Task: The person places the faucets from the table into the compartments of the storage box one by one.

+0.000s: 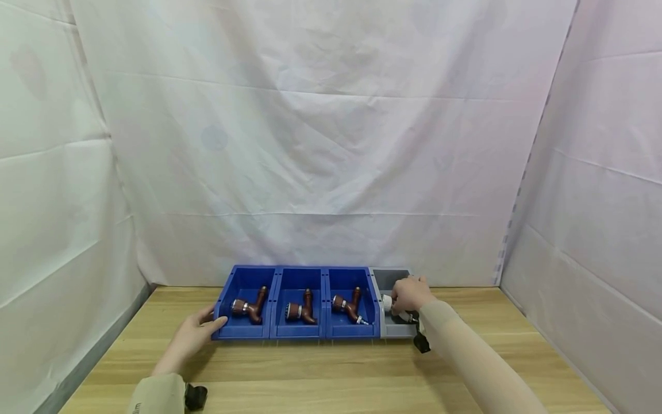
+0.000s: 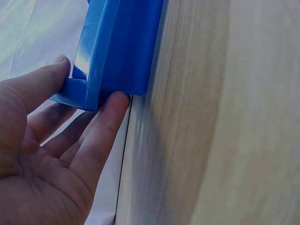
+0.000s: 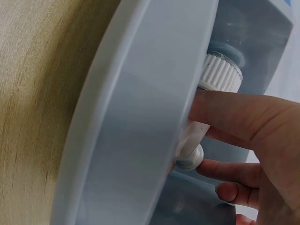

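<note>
At the left end of the row, my left hand grips the wall of a blue bin; the left wrist view shows the thumb and fingers on opposite sides of its rim. A brown tap with a ribbed knob lies in that bin. My right hand reaches into the grey bin at the right end. There it holds a white tap between thumb and fingers; the ribbed knob shows above the thumb, and the bin's front wall hides part of the body.
Two more blue bins stand between, one with a brown tap, the other with a brown tap that has a metal nozzle. The row sits on a wooden table in front of a white cloth backdrop, with cloth on both sides.
</note>
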`<action>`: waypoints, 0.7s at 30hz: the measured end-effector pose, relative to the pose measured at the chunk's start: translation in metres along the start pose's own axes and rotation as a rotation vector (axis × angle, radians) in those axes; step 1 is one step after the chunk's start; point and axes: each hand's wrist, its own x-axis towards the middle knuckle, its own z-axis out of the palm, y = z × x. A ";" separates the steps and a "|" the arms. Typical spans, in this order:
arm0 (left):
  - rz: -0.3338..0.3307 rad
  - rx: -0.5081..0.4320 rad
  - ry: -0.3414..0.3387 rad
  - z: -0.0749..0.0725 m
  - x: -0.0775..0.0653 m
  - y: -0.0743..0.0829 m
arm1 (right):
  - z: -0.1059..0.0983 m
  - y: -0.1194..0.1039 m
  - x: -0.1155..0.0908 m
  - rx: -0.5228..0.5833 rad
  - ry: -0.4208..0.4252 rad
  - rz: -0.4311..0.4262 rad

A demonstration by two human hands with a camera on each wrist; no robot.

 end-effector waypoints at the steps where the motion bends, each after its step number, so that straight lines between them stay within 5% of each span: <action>1: 0.001 0.000 -0.001 0.000 0.000 0.000 | 0.000 0.000 0.000 0.002 0.002 -0.001; 21: -0.013 0.009 -0.001 0.000 0.001 -0.002 | 0.007 0.003 0.005 -0.006 0.020 0.004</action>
